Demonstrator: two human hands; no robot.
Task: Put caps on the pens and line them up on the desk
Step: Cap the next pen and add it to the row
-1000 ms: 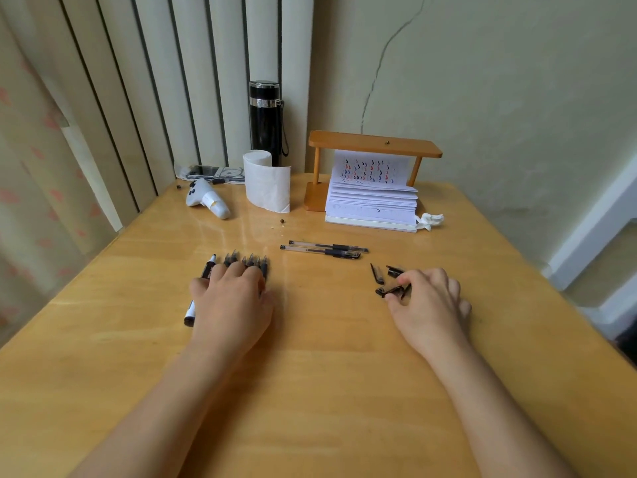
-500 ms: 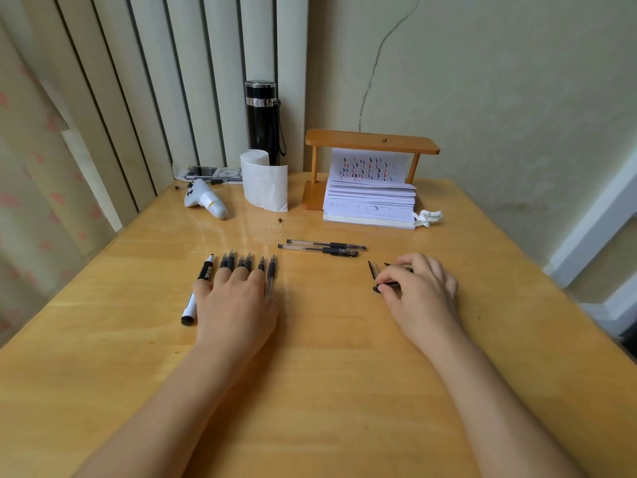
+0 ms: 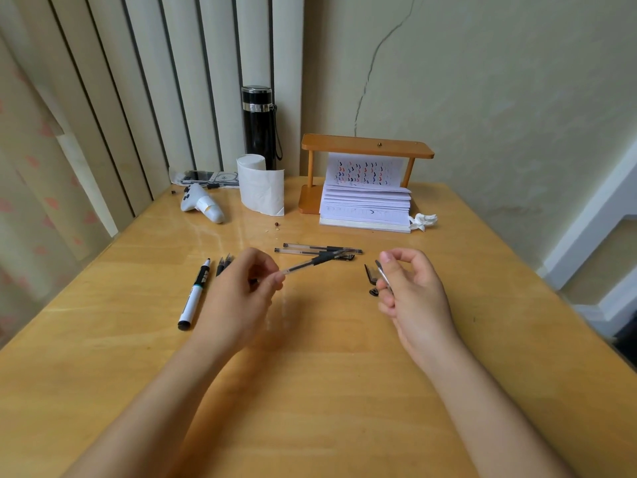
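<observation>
My left hand [image 3: 241, 291] is raised above the wooden desk [image 3: 310, 391] and pinches a clear pen with a black grip [image 3: 312, 263], its tip pointing right. My right hand [image 3: 413, 294] is also lifted and pinches a pen cap [image 3: 382, 274] between thumb and forefinger. Loose black caps [image 3: 370, 276] lie on the desk just left of that hand. Two clear pens [image 3: 320, 249] lie side by side behind the held pen. A row of capped pens [image 3: 224, 264] shows partly behind my left hand, beside a white marker [image 3: 194, 294].
At the back stand a black flask [image 3: 259, 125], a paper roll [image 3: 261, 189], a white controller [image 3: 201, 203], a phone [image 3: 206, 176], and a wooden stand [image 3: 367, 151] over a stack of paper [image 3: 365, 210]. A crumpled tissue [image 3: 423, 220] lies beside the stack.
My left hand left the row of pens and lifted one pen towards the right. My right hand rose from the pile of caps holding one cap.
</observation>
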